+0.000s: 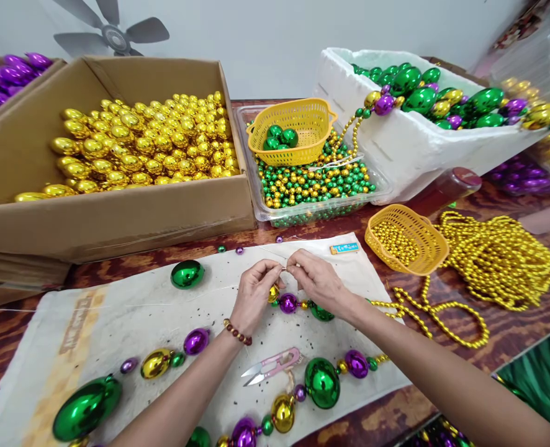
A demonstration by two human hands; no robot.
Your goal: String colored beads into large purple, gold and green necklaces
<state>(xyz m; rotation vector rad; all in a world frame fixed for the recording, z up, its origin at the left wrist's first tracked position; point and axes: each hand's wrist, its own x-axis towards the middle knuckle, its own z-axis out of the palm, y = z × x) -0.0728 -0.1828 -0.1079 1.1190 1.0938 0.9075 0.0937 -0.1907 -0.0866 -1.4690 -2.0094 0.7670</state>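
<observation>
My left hand (252,297) and my right hand (319,282) meet fingertip to fingertip over the cloth, both pinched closed on a thin pale thread (275,252). Just under them runs a strand of beads, with a gold bead (273,293), a purple bead (288,303) and a green bead (322,312) showing; my fingers cover part of it. Nearer to me lie pink thread snips (275,365), their blades pointing left. A longer beaded strand curves across the front, with a large green bead (322,383) and a gold bead (283,413). One loose green bead (187,274) rests left of my hands.
A cardboard box (117,217) of gold beads stands back left. Behind the cloth (130,335) are a clear tray (275,214) of small beads, a yellow basket (290,152) and a white foam box (349,143). Rightward lie another yellow basket (426,251) and gold bead strings (498,261).
</observation>
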